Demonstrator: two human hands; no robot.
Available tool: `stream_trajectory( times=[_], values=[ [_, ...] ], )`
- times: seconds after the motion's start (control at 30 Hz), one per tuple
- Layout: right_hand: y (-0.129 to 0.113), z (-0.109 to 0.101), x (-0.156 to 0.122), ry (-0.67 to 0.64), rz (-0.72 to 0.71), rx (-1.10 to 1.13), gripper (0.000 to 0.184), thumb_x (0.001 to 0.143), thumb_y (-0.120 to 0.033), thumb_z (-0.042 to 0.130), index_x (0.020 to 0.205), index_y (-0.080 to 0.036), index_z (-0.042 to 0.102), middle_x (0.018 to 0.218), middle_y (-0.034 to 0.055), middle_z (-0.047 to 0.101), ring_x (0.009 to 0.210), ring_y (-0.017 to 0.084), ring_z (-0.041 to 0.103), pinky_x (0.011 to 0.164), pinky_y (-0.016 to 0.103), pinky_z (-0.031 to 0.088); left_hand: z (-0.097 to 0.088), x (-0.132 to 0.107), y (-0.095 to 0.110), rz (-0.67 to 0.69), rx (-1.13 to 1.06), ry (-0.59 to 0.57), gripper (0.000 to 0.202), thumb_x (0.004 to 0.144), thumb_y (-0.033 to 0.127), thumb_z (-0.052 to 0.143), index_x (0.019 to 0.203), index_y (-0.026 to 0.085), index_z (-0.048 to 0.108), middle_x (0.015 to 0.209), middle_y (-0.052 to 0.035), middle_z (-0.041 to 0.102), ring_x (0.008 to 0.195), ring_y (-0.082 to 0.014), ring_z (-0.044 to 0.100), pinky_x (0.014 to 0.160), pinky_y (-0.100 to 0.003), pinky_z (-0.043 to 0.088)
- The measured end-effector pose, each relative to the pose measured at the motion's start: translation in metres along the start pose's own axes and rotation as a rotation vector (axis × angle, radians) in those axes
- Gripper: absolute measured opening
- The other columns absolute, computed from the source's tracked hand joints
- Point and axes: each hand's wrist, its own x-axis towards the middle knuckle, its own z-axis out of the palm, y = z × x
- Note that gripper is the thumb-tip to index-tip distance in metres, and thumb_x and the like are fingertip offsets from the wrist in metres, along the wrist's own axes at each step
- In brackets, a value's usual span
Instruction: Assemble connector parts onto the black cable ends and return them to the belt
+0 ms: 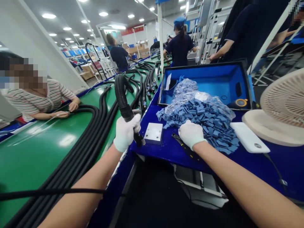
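My left hand (pixel 125 132), in a white glove, is wrapped round the end of a thick black corrugated hose (pixel 121 93). The hose bends upward above the fist, and its dark end fitting sticks out below it. White-gloved too, my right hand (pixel 192 133) has its fingers curled at the near edge of a heap of small blue plastic pieces (pixel 209 120); whatever is in its fingers is hidden. Pliers with black and yellow handles (pixel 182 145) lie partly under that hand. Between both hands sits a pale metal block (pixel 154 132) with screw holes.
A green conveyor (pixel 57 133) with several long black hoses runs along the left, where a co-worker's hands (pixel 68 109) hold a hose. Behind the heap stands a blue bin (pixel 213 76). A white device (pixel 249 137) and a fan (pixel 285 104) stand right. Other people work farther back.
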Motion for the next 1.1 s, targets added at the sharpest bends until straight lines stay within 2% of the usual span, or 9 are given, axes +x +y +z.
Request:
stream_trajectory(
  times=[0.1,0.27,0.37,0.47,0.6,0.7,0.83,0.97,1.1],
  values=[
    [0.005,0.005,-0.003,0.088,-0.001,-0.021,0.044,0.101,-0.034,0.038,0.106,-0.009,0.074,0.114,0.0234,0.060,0.098,0.034,0.068,0.084,0.044,0.049,0.005,0.021,-0.003,0.052,-0.007,-0.033,0.031,0.083,0.032,0.073,0.107,0.015,0.063,0.056,0.0063,0.042,0.043,-0.0076,0.037,0.045,-0.023,0.035],
    [0.011,0.013,-0.004,0.128,-0.073,-0.027,0.032,0.097,-0.031,0.046,0.102,-0.013,0.071,0.104,0.0167,0.065,0.089,0.029,0.069,0.079,0.038,0.048,0.012,0.039,-0.017,0.086,0.033,-0.057,0.032,0.083,0.032,0.073,0.108,0.015,0.062,0.055,0.0070,0.043,0.043,-0.0085,0.040,0.045,-0.024,0.037],
    [0.014,0.011,-0.003,0.134,-0.109,-0.011,0.030,0.097,-0.037,0.049,0.098,-0.016,0.071,0.099,0.0133,0.067,0.088,0.028,0.069,0.077,0.036,0.047,0.011,0.041,-0.024,0.070,0.060,-0.060,0.032,0.083,0.032,0.073,0.108,0.015,0.062,0.054,0.0073,0.043,0.043,-0.0088,0.040,0.045,-0.024,0.037],
    [0.013,0.003,-0.003,0.165,-0.141,0.036,0.032,0.099,-0.043,0.047,0.101,-0.021,0.070,0.103,0.0099,0.069,0.094,0.027,0.067,0.080,0.035,0.046,0.011,0.039,-0.029,0.041,0.091,-0.063,0.032,0.083,0.034,0.071,0.107,0.014,0.063,0.055,0.0062,0.045,0.044,-0.0094,0.041,0.046,-0.024,0.038],
    [-0.011,-0.011,0.000,0.253,-0.335,0.311,0.025,0.100,-0.041,0.051,0.107,-0.024,0.069,0.107,0.0051,0.072,0.098,0.022,0.065,0.082,0.030,0.043,0.016,0.034,-0.032,0.075,0.243,0.014,0.027,0.083,0.035,0.071,0.099,0.014,0.065,0.057,0.0035,0.050,0.048,-0.0112,0.045,0.048,-0.025,0.038],
    [-0.040,-0.018,0.008,0.219,-0.490,0.525,0.020,0.099,-0.036,0.054,0.101,-0.021,0.068,0.100,0.0048,0.071,0.092,0.019,0.064,0.080,0.027,0.041,0.020,0.034,-0.030,0.076,0.361,0.051,0.024,0.083,0.035,0.071,0.096,0.015,0.066,0.057,0.0032,0.053,0.049,-0.0121,0.048,0.051,-0.025,0.040],
    [-0.071,-0.022,0.026,0.154,-0.575,0.659,0.016,0.097,-0.032,0.057,0.094,-0.018,0.065,0.092,0.0052,0.069,0.083,0.018,0.060,0.074,0.027,0.038,0.015,0.039,-0.026,0.086,0.397,-0.048,0.028,0.083,0.032,0.069,0.103,0.013,0.067,0.070,-0.0016,0.065,0.064,-0.0166,0.061,0.069,-0.028,0.049],
    [-0.083,-0.022,0.043,0.096,-0.635,0.702,0.018,0.094,-0.030,0.060,0.082,-0.016,0.062,0.080,0.0031,0.064,0.073,0.016,0.053,0.068,0.027,0.034,0.007,0.044,-0.027,0.093,0.441,-0.084,0.034,0.083,0.035,0.070,0.109,0.013,0.069,0.092,-0.0061,0.070,0.081,-0.0187,0.064,0.079,-0.030,0.050],
    [-0.084,-0.016,0.058,-0.032,-0.662,0.804,0.028,0.091,-0.038,0.063,0.073,-0.015,0.062,0.067,-0.0014,0.057,0.064,0.013,0.049,0.062,0.025,0.036,0.004,0.045,-0.031,0.081,0.405,-0.139,0.038,0.081,0.034,0.073,0.112,0.013,0.068,0.092,-0.0052,0.069,0.083,-0.0181,0.062,0.078,-0.030,0.049]
  ],
)
